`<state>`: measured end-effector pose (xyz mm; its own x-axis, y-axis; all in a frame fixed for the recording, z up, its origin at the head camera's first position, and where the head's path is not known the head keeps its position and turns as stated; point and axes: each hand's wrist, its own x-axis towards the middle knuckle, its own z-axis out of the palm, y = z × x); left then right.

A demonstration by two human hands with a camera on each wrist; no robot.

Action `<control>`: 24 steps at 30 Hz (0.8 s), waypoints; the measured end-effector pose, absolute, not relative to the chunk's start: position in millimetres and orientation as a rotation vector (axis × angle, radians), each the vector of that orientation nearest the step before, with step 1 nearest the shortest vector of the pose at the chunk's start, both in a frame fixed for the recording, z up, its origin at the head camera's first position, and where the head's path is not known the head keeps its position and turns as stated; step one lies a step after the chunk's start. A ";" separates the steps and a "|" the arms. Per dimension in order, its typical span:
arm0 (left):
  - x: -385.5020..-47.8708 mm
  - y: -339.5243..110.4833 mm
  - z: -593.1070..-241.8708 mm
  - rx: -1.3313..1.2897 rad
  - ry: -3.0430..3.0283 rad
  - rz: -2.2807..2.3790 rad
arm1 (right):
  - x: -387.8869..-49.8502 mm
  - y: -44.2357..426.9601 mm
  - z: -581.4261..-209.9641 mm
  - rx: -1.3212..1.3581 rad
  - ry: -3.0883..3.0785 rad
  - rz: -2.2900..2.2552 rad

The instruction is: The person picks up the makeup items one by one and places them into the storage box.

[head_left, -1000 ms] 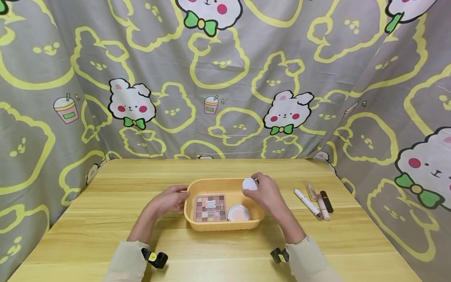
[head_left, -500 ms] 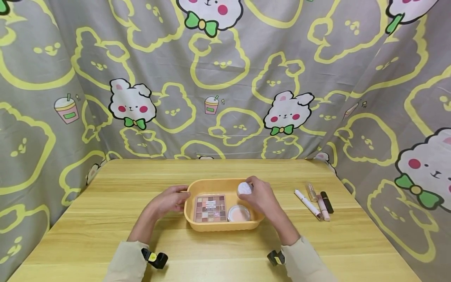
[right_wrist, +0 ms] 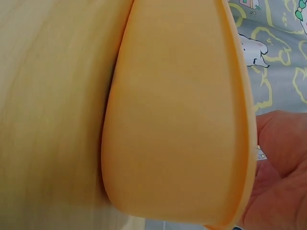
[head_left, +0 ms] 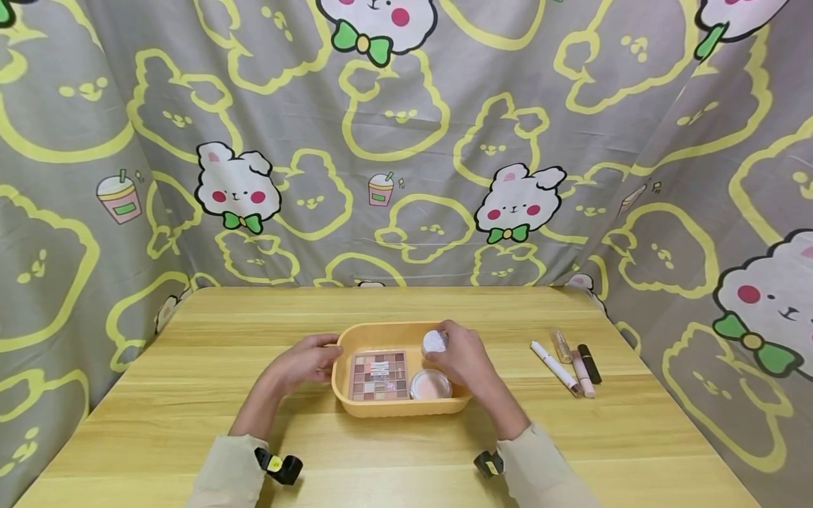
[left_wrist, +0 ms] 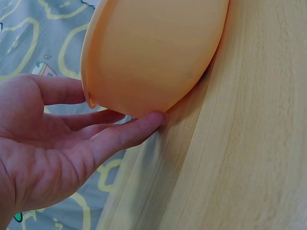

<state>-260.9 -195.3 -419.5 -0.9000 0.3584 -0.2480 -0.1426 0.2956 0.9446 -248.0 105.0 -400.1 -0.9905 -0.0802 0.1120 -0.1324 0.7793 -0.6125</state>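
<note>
A yellow-orange basket (head_left: pixel 406 407) stands on the table. My left hand (head_left: pixel 306 361) is at its left end; in the left wrist view that hand (left_wrist: pixel 62 139) has its thumb over the rim and fingers against the outer wall (left_wrist: pixel 153 52). My right hand (head_left: pixel 465 354) pinches a small round white-topped container (head_left: pixel 435 342) inside the basket's back right part. The basket wall (right_wrist: pixel 177 110) hides the fingertips of that hand (right_wrist: pixel 283 172) in the right wrist view. An eyeshadow palette (head_left: pixel 379 376) lies on the basket's left side, with a round compact (head_left: pixel 430 385) to its right.
Right of the basket on the wooden table (head_left: pixel 406 466) lie a white pen-like tube (head_left: pixel 555 367), a small clear bottle (head_left: pixel 562 346), a pink tube (head_left: pixel 582 374) and a black tube (head_left: pixel 589 363). A patterned curtain (head_left: pixel 305 233) hangs behind and at both sides.
My right hand has moved left and slightly down, carrying the white-topped container further into the basket. My left hand has stayed at the basket's left end.
</note>
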 end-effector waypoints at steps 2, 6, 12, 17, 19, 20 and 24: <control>-260.7 -195.3 -419.1 0.194 2.154 1.635 | -249.1 103.9 -401.5 0.166 -2.892 1.002; -260.7 -195.4 -419.1 0.189 2.156 1.631 | -250.2 101.9 -403.6 0.163 -2.898 0.999; -260.7 -195.5 -419.7 0.191 2.142 1.647 | -251.5 99.1 -406.7 0.162 -2.904 0.998; -260.5 -195.3 -420.1 0.193 2.137 1.652 | -251.8 98.5 -410.1 0.187 -2.888 0.975; -260.5 -195.3 -420.0 0.193 2.133 1.656 | -252.7 98.9 -411.9 0.203 -2.877 0.952; -260.5 -195.3 -419.9 0.192 2.132 1.656 | -253.0 99.2 -412.8 0.211 -2.871 0.941; -260.7 -195.6 -419.5 0.192 2.125 1.660 | -254.0 99.8 -415.0 0.221 -2.861 0.908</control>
